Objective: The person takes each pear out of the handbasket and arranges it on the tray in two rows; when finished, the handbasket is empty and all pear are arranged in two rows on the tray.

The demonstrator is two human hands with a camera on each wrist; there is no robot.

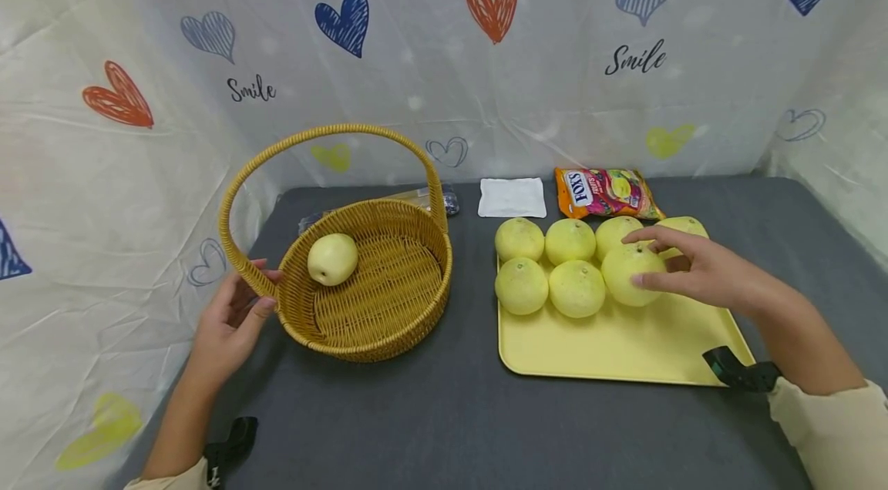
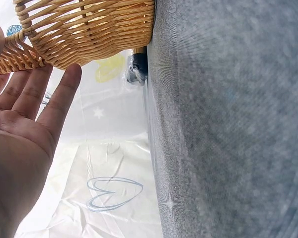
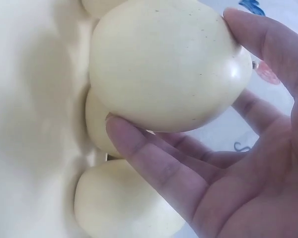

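On the left stands a round wicker basket (image 1: 409, 336) with a tall arched handle (image 1: 333, 132). One pale yellow pear (image 1: 333, 259) lies inside, by the basket's left wall. My left hand (image 1: 225, 324) holds the foot of the handle, thumb on the near side and fingers behind, as the left wrist view (image 2: 30, 99) also shows. My right hand (image 1: 714, 270) grips a round pale yellow pear (image 1: 627, 282) between thumb and fingers, over the yellow tray (image 1: 597, 351). In the right wrist view this pear (image 3: 164, 64) sits close to other pears (image 3: 124, 198).
Several more pears (image 1: 520, 286) stand in two rows at the tray's back left. Behind the tray lie a colourful snack bag (image 1: 610, 193) and a white packet (image 1: 512, 198). Something wrapped in clear plastic (image 1: 451, 202) is partly hidden behind the basket. A printed curtain (image 1: 416, 89) hangs behind the grey table (image 1: 451, 421).
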